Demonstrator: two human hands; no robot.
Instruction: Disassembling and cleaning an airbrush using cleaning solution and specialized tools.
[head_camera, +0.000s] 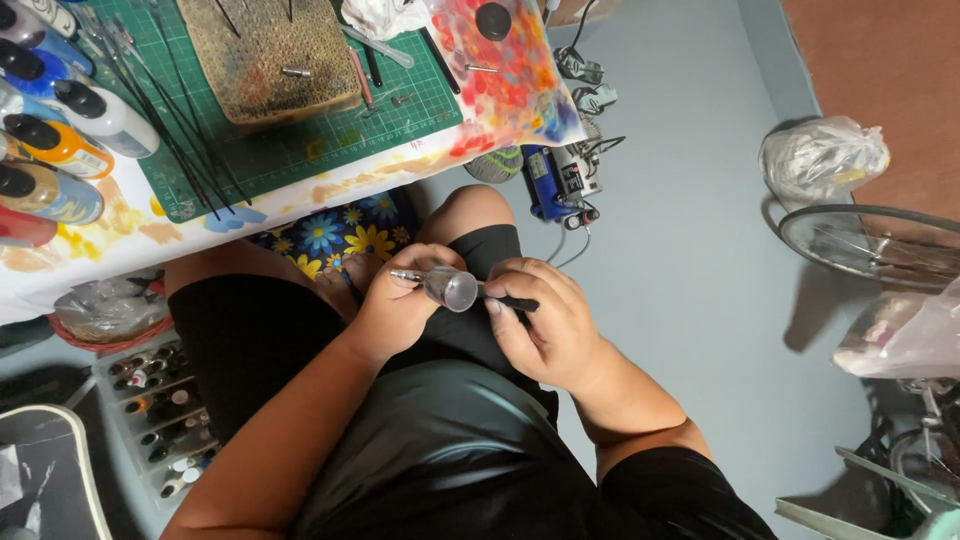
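**Airbrush held over your lap**

Your left hand (395, 305) and right hand (545, 325) both grip a metal airbrush (455, 288) with its cup between them. Beyond your hands, the paint-stained tabletop (300, 195) carries a green cutting mat (310, 135) and paint bottles (60, 140).

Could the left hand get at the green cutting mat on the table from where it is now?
Probably yes, but not freely: the left hand is gripping the airbrush together with the right hand. The green cutting mat lies ahead with nothing between.
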